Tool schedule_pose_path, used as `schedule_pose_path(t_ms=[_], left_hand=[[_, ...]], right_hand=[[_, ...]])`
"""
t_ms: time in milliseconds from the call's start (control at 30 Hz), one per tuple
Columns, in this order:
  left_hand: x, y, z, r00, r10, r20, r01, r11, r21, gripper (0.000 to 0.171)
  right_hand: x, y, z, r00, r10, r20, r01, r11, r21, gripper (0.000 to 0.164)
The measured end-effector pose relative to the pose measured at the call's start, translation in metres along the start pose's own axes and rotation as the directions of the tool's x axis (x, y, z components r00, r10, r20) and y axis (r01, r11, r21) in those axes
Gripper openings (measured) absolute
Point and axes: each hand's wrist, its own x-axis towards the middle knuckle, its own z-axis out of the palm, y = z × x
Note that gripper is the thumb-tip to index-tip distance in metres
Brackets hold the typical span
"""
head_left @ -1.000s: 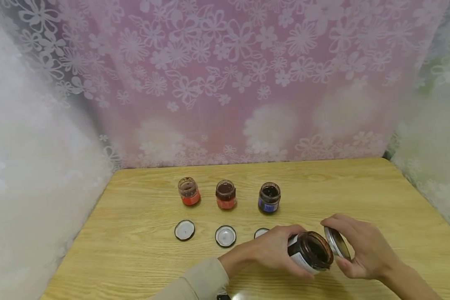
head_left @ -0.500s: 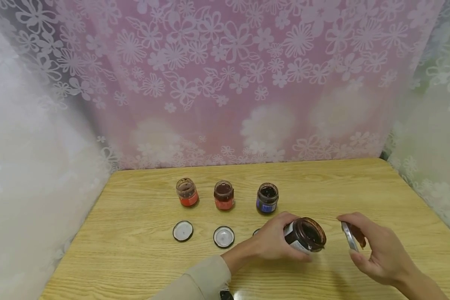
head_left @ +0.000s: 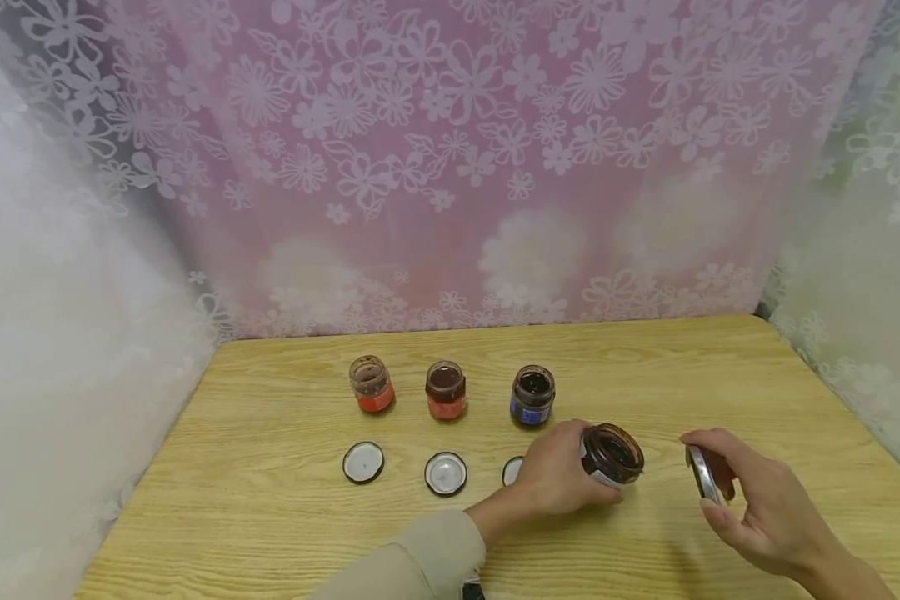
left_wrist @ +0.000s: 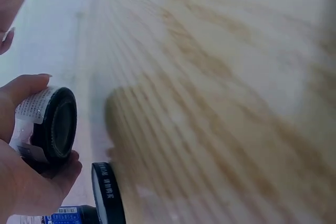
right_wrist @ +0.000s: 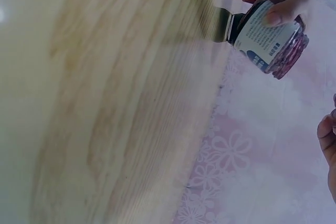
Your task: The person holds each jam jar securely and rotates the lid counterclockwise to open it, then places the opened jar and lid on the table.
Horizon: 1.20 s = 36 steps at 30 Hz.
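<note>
My left hand [head_left: 562, 473] grips an open dark glass jar [head_left: 613, 455] with a white label, its mouth tilted toward the right. In the left wrist view the base of that jar [left_wrist: 62, 124] faces the camera, fingers wrapped around its side. The jar's printed label [right_wrist: 266, 38] shows in the right wrist view, with dark residue around the rim. To the right, my right hand [head_left: 768, 508] pinches a metal lid [head_left: 703, 475] edge-on between thumb and fingers, apart from the jar. Just left of the held jar a lid [head_left: 513, 472] is partly covered by my left hand.
Three open jars stand in a row behind: a red-labelled jar [head_left: 372, 385], a second reddish jar [head_left: 446, 392] and a blue-labelled jar [head_left: 532, 397]. Two lids lie inside-up in front, a left lid [head_left: 363, 462] and a middle lid [head_left: 446, 473]. A floral curtain [head_left: 450, 167] hangs behind the wooden table [head_left: 270, 533].
My right hand has drawn the lid off to the right, away from the jar's mouth. My left hand has moved the jar slightly away from me.
</note>
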Motion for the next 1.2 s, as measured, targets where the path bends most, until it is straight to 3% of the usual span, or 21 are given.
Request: schedule_pose_path(t_ms=[267,667,833,1067,1200], left_hand=[[0.006,0.006,0.005,1.000,0.016,0.005,-0.016,0.995,0.101,0.064],[0.022,0.003,0.013,0.997,-0.080,-0.007,0.080,0.996,0.049,0.060],[0.028,0.000,0.014,0.993,-0.112,-0.038,0.112,0.994,0.012,0.063],[0.040,-0.004,0.019,0.991,-0.080,-0.105,0.090,0.992,0.092,0.061],[0.047,0.001,0.023,0.981,-0.138,-0.137,0.149,0.986,0.071,0.061]], right_hand=[[0.000,0.001,0.003,1.000,0.022,0.018,-0.022,1.000,-0.004,0.056],[-0.003,0.001,0.002,0.997,0.061,0.041,-0.061,0.998,-0.006,0.055],[-0.005,0.000,0.001,0.996,0.074,0.049,-0.073,0.997,-0.010,0.053],[-0.007,0.002,0.002,0.995,0.083,0.057,-0.083,0.997,-0.007,0.053],[-0.007,0.001,0.001,0.994,0.088,0.063,-0.087,0.996,-0.011,0.053]])
